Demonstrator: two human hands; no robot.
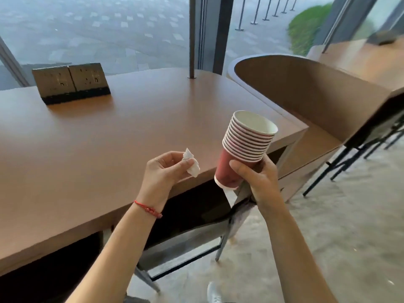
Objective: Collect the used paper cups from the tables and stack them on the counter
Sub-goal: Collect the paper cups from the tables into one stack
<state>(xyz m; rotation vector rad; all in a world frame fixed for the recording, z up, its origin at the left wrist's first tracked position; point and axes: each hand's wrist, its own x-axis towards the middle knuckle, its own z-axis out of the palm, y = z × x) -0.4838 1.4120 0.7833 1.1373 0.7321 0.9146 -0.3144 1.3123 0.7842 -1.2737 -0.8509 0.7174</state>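
Long brown wooden table (87, 149) fills the left and centre of the view, running along a glass window wall (98, 29). Top is bare apart from a dark angled double power-socket block (71, 83) at the far left. No loose cups on it. A second brown table (360, 60) sits far right past a curved wooden partition (306, 88); only one dark item shows on it, too blurred to identify. Black-framed stools (349, 158) tucked underneath on the right.

Nested stack of red paper cups with white rims (244, 149) is in the air just off the near table's right corner, tilted, mouth angled up and away. About ten rims showing. Right hand (260, 180) is closed round the lower part of the stack, thumb across the front of the bottom cup.

Left hand (166, 169) pinches a small crumpled white tissue (192, 162) between thumb and fingers, above the table's near edge.

Progress estimate: collection looks mostly done for this table, nothing left to pick up here. Remaining: check the other tables, carry the stack to the counter, set it down. No counter identifiable in view. Tissue probably needs binning.
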